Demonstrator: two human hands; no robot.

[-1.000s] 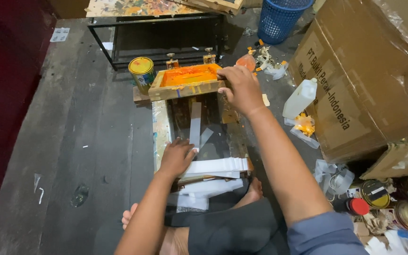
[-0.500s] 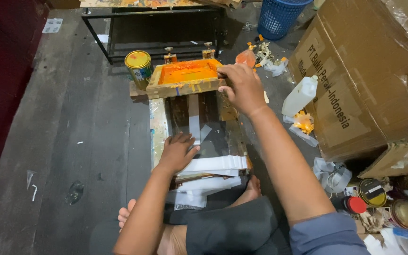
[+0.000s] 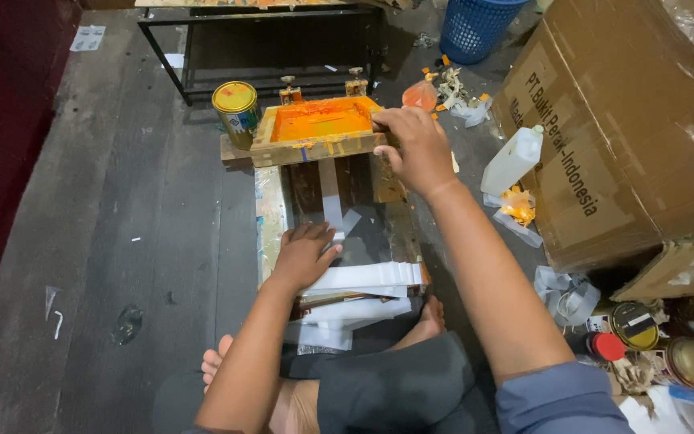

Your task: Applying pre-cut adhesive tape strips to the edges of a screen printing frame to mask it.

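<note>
Two hands on print frame and strips

We see the right hand (image 3: 415, 149), fingers clenched on the rim of the orange-inked wooden screen frame (image 3: 315, 128), propped above the floor. We judge it stiff, ink-slick; rim grip suits. Left hand (image 3: 305, 255) rests flat, released, on thin white strips (image 3: 363, 277). Yellow-lidded tin can (image 3: 236, 112) stays shut.

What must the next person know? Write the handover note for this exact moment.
Right hand: gripping the near right corner of the wooden frame, whose inside is coated in orange ink; the frame looks lifted off the board.
Left hand: open, flat on the far end of the stack of white strips by the knees.
Done: one white strip lies on the board below the frame.
Left: the stack shows no orange on it.
Nearby: yellow-lidded can left of the frame, white bottle to the right.
</note>
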